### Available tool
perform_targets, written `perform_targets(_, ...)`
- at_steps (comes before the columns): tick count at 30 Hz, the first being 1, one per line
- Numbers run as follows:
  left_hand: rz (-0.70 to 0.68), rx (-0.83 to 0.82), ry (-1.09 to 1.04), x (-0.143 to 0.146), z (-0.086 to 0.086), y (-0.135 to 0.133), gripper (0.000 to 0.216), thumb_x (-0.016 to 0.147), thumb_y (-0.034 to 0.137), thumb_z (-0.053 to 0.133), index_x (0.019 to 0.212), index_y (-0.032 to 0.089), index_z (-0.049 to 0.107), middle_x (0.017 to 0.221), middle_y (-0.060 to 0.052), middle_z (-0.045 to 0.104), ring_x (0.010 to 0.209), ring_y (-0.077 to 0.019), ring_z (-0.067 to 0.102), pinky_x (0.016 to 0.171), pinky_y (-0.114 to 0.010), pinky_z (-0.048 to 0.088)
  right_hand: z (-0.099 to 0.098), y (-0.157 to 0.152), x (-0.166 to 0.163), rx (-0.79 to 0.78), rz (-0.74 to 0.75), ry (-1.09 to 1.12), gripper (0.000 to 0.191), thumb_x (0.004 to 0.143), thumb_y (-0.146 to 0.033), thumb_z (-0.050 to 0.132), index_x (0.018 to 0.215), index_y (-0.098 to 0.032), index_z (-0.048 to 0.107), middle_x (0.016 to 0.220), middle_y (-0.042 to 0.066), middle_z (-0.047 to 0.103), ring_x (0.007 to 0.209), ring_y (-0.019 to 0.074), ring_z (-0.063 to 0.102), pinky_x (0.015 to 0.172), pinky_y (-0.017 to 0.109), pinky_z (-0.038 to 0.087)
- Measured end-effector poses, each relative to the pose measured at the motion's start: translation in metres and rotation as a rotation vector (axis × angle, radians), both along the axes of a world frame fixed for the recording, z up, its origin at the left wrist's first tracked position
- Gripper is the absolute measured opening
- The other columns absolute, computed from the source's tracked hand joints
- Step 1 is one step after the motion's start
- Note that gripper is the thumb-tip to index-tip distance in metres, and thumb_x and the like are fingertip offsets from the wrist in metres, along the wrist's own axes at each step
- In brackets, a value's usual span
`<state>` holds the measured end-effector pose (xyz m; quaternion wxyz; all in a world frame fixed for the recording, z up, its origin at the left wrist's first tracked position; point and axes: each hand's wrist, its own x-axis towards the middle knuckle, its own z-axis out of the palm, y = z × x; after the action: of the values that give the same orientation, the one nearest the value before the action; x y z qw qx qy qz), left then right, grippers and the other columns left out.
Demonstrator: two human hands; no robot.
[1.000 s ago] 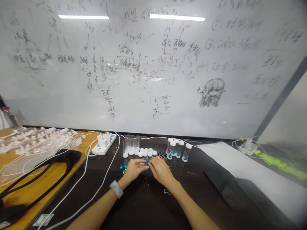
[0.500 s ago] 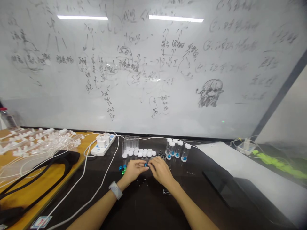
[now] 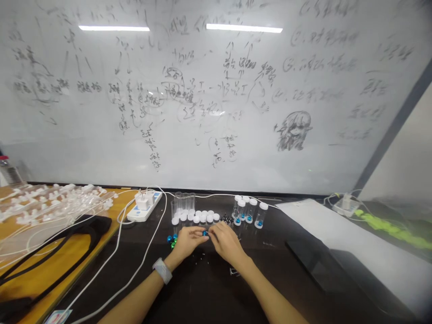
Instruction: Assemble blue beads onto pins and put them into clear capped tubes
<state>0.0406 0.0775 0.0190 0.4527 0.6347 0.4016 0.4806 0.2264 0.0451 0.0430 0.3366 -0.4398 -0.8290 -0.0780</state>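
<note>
Between the fingertips of my left hand (image 3: pixel 186 243) is a small shiny blue ball (image 3: pixel 204 233), held just above the dark table (image 3: pixel 202 297). My right hand (image 3: pixel 225 242) is closed in a pinch against the ball's right side; whatever its fingertips hold there is too small to make out. Beside my left hand lie loose shiny blue balls (image 3: pixel 169 239) and green balls (image 3: pixel 173 245). Tiny pale bits (image 3: pixel 202 258) are scattered on the table below the hands. Small black pieces (image 3: pixel 227 219) are heaped just beyond my right hand.
White caps (image 3: pixel 203 217) and clear tubes (image 3: pixel 185 203) stand behind the hands. Capped tubes (image 3: pixel 250 210) with blue balls inside are at the right back. A power strip (image 3: pixel 145 206) and white cables lie left, a black flat device (image 3: pixel 312 265) right. A whiteboard (image 3: pixel 202 157) rises behind.
Both hands stay nearly in place, pinching at the blue ball. The view has shifted very slightly; nothing else has visibly moved.
</note>
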Motion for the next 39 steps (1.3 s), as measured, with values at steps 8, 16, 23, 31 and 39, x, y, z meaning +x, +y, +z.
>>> perform_targets(8, 0.01, -0.011, -0.003, 0.001, -0.002, 0.002, 0.042, 0.06, 0.033, 0.087, 0.094, 0.01, 0.076, 0.081, -0.013, 0.077, 0.077, -0.0282, 0.074, 0.076, -0.038, 0.059, 0.001, -0.003, -0.004, 0.09, -0.092, -0.202, 0.018, 0.1, -0.018, 0.04, 0.093, -0.017, 0.056, 0.089, 0.008, 0.058, 0.086, 0.023, 0.05, 0.077, 0.035, 0.036)
perform_targets(16, -0.012, -0.011, -0.053, -0.001, 0.002, -0.001, 0.038, 0.064, 0.034, 0.086, 0.094, 0.012, 0.076, 0.08, -0.011, 0.078, 0.076, -0.0257, 0.074, 0.075, -0.035, 0.058, 0.003, -0.002, -0.003, -0.012, -0.008, -0.098, 0.015, 0.099, -0.015, 0.045, 0.1, -0.018, 0.059, 0.096, 0.008, 0.057, 0.092, 0.0224, 0.052, 0.079, 0.032, 0.044)
perform_targets(23, -0.011, -0.046, -0.075, -0.001, 0.009, -0.003, 0.036, 0.063, 0.032, 0.086, 0.092, 0.014, 0.076, 0.075, -0.008, 0.077, 0.072, -0.0228, 0.072, 0.075, -0.032, 0.056, -0.003, 0.006, 0.002, -0.058, 0.044, -0.069, 0.027, 0.096, -0.009, 0.046, 0.111, -0.019, 0.066, 0.092, 0.007, 0.065, 0.09, 0.021, 0.06, 0.08, 0.03, 0.048)
perform_targets(31, -0.02, -0.064, -0.106, -0.001, 0.008, -0.002, 0.033, 0.062, 0.029, 0.086, 0.09, 0.014, 0.076, 0.075, -0.007, 0.076, 0.072, -0.0213, 0.071, 0.075, -0.032, 0.055, 0.004, 0.0, 0.0, -0.093, -0.023, -0.099, 0.022, 0.097, -0.014, 0.049, 0.107, -0.021, 0.067, 0.086, 0.006, 0.071, 0.082, 0.0191, 0.066, 0.071, 0.025, 0.044)
perform_targets(39, -0.018, -0.053, -0.097, 0.0, 0.005, -0.001, 0.027, 0.06, 0.022, 0.084, 0.084, 0.014, 0.074, 0.073, -0.006, 0.074, 0.071, -0.0212, 0.07, 0.072, -0.031, 0.054, 0.006, -0.003, -0.002, -0.088, -0.06, -0.168, 0.018, 0.099, -0.02, 0.048, 0.1, -0.02, 0.067, 0.075, 0.004, 0.07, 0.069, 0.0167, 0.064, 0.062, 0.024, 0.036)
